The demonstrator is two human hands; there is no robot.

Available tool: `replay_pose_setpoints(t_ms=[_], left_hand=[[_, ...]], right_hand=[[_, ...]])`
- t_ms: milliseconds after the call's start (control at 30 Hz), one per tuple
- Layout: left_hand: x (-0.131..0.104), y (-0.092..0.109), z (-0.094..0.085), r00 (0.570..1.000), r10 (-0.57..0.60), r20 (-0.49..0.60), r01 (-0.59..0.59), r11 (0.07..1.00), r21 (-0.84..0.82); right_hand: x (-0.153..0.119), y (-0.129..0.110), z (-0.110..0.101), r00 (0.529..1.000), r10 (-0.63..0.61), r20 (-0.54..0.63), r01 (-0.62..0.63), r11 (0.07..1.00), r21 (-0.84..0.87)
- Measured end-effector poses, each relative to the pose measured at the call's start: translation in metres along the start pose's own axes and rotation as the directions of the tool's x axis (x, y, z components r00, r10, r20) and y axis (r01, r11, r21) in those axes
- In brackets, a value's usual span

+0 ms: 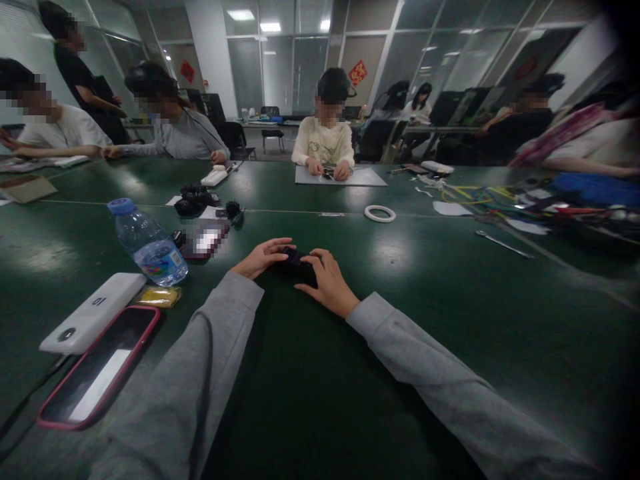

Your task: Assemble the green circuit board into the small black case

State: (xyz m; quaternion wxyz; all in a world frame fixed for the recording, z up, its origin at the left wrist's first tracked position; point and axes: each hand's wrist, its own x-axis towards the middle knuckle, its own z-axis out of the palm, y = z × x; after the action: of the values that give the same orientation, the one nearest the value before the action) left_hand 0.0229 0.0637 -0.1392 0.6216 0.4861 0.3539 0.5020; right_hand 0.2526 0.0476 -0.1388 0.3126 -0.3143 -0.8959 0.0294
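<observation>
Left hand: the left hand [263, 259] pinches the left end of a small dark block [293, 256], thumb against fingers.
Right hand: the right hand [327, 280] has fingertips at the block's right end, thumb spread apart (whether it also grips, one cannot tell).
Dark block: between the two hands, well in from the far edge of the green table [425, 320].
Left of the hands: a bottle [157, 257] with a blue cap; nearer the viewer, a yellow packet [160, 297], a white slab [95, 313] and a red-rimmed phone [100, 373] just beside the slab.
Toward the far edge: a white ring [371, 213] lying flat; farther right, a wrench [504, 245] and tangled cables [493, 195].
At the far edge: a grey board [367, 177], at which a person [325, 140] sits (both hands over it).
</observation>
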Motion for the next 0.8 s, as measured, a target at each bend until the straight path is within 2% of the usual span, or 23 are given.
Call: replay_pose_setpoints(t_ms=[100,300,533,633,667,733,800], left_hand=[[0.001,-0.001,-0.001,1.000,0.009,0.016,-0.009,1.000,0.018],[0.000,0.002,0.001,1.000,-0.009,0.009,0.009,1.000,0.023],[0.002,0.000,0.001,0.993,-0.025,-0.119,0.020,0.999,-0.046],[0.004,-0.001,-0.001,0.991,-0.025,-0.132,0.016,0.998,-0.065],[0.004,-0.002,-0.001,0.991,-0.029,-0.134,0.019,0.997,-0.081],[0.006,-0.001,-0.002,0.990,-0.046,-0.130,0.029,0.992,-0.124],[0.007,0.000,-0.002,0.991,-0.061,-0.119,0.041,0.986,-0.161]], right_hand=[[0.000,0.001,0.002,1.000,-0.018,0.019,0.017,0.998,0.063],[0.001,-0.001,0.000,1.000,-0.007,0.022,0.006,0.996,0.085],[0.002,0.001,0.003,0.999,-0.019,0.029,0.016,0.996,0.091],[0.001,-0.001,0.001,0.999,-0.046,0.020,0.044,0.993,0.106],[0.000,-0.002,-0.001,0.999,-0.048,-0.019,0.050,0.993,0.109],[-0.002,-0.003,-0.006,0.984,-0.013,-0.175,0.031,0.995,0.097],[-0.003,-0.004,-0.011,0.940,0.037,-0.339,-0.014,0.997,0.071]])
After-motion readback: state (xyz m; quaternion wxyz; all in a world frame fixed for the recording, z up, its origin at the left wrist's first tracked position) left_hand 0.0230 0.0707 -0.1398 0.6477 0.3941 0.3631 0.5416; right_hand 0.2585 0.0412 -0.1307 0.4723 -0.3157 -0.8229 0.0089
